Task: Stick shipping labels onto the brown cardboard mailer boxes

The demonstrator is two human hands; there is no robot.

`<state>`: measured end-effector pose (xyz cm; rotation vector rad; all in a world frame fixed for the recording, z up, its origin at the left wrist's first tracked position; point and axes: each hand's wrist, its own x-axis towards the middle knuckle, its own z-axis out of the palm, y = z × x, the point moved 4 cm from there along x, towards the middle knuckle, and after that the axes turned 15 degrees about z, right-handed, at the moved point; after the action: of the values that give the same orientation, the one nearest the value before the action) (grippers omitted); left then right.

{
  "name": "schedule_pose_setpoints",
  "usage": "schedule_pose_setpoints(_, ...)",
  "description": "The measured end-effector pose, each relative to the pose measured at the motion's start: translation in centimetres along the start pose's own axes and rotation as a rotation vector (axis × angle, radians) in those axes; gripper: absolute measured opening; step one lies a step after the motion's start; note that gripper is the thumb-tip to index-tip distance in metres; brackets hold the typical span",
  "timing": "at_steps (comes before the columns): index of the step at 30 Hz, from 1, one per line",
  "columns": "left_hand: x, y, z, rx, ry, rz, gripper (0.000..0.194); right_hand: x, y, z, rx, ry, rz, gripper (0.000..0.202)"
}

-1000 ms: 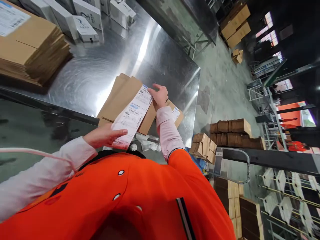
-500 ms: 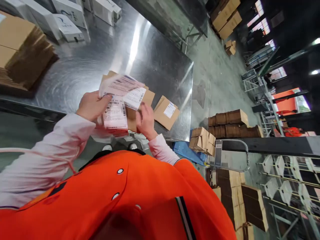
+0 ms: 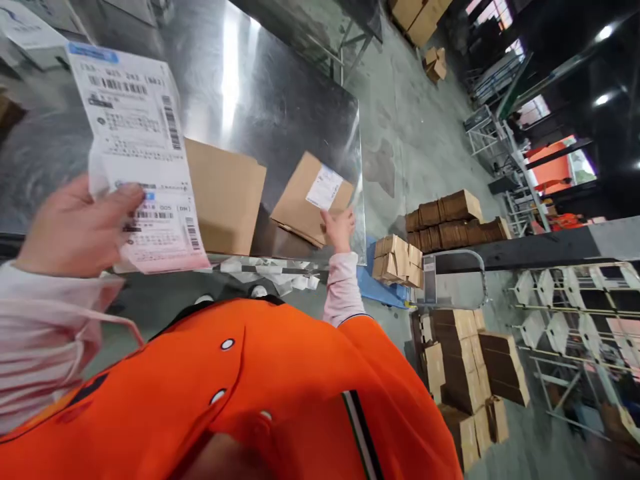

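Observation:
My left hand [image 3: 83, 227] grips a strip of printed shipping labels [image 3: 143, 157], thumb on top, raised above the steel table's left part. To the right of the strip lies a plain flat folded cardboard box [image 3: 225, 200], partly covered by it. Farther right, a small pile of flat cardboard boxes [image 3: 295, 200] rests near the table's end, its top one bearing a white label [image 3: 325, 187]. My right hand [image 3: 341, 230] lies on that top box at the label's lower edge, fingers extended and apart.
The steel table [image 3: 300, 100] ends at the right, with concrete floor beyond. White boxes [image 3: 30, 30] stand at the far left. Off the table's right end, a blue cart [image 3: 373, 283] carries bundled cardboard [image 3: 395, 260]. Stacked cartons [image 3: 463, 373] and a wire rack [image 3: 575, 300] are further right.
My left hand has moved left and lifted the label strip closer to the camera. My right hand has shifted right, and a labelled box now lies on the right-hand pile.

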<state>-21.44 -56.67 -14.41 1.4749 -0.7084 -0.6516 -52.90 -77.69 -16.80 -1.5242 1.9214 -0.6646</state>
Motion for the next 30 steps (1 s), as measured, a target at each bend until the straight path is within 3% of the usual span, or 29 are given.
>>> schedule_pose_setpoints(2,-1.9,-1.0,0.4,0.008,0.031,-0.067,0.073,-2.6,-1.3,2.8,0.043,-0.202,-0.008,0.076)
schedule_pose_setpoints(5,-3.7,-2.4,1.3,0.127,-0.109,-0.155,0.063,-10.2,-4.0,9.0,0.197,-0.725,-0.178,0.066)
schedule_pose_setpoints(8,-3.8,-2.5,1.4,0.129,-0.146,-0.108,0.059,-15.8,-4.5,11.8,0.242,-0.847,-0.196,0.032)
schedule_pose_setpoints(11,-3.4,-2.2,0.8,0.006,0.016,-0.047,0.056,-16.8,-4.8,11.7,0.187,-0.922,-0.190,0.035)
schedule_pose_setpoints(13,-3.5,-2.2,0.9,-0.005,0.045,-0.054,0.049,-15.4,-5.7,10.7,0.201,-0.866,-0.227,0.040)
schedule_pose_setpoints(17,-4.4,-2.8,2.2,0.062,0.082,-0.014,0.034,-13.4,-7.8,8.9,0.168,-0.729,-0.374,0.021)
schedule_pose_setpoints(20,-4.5,-3.4,2.8,0.078,0.179,-0.026,0.039,-12.9,-8.5,8.9,0.146,-0.698,-0.434,0.017)
schedule_pose_setpoints(22,-4.0,-4.1,3.3,-0.007,0.070,-0.091,0.040,-11.7,-9.3,9.6,0.117,-0.652,-0.468,0.015)
schedule_pose_setpoints(25,-3.2,-5.3,3.7,-0.163,-0.246,-0.259,0.050,-8.0,-11.8,11.7,-0.022,-0.524,-0.489,0.014)
schedule_pose_setpoints(26,-3.0,-5.6,3.5,-0.189,-0.302,-0.306,0.052,-6.4,-12.7,12.7,-0.081,-0.479,-0.477,0.017)
schedule_pose_setpoints(30,-2.3,-6.5,2.4,-0.292,-0.268,-0.400,0.057,-1.1,-15.4,16.8,-0.234,-0.349,-0.406,0.026)
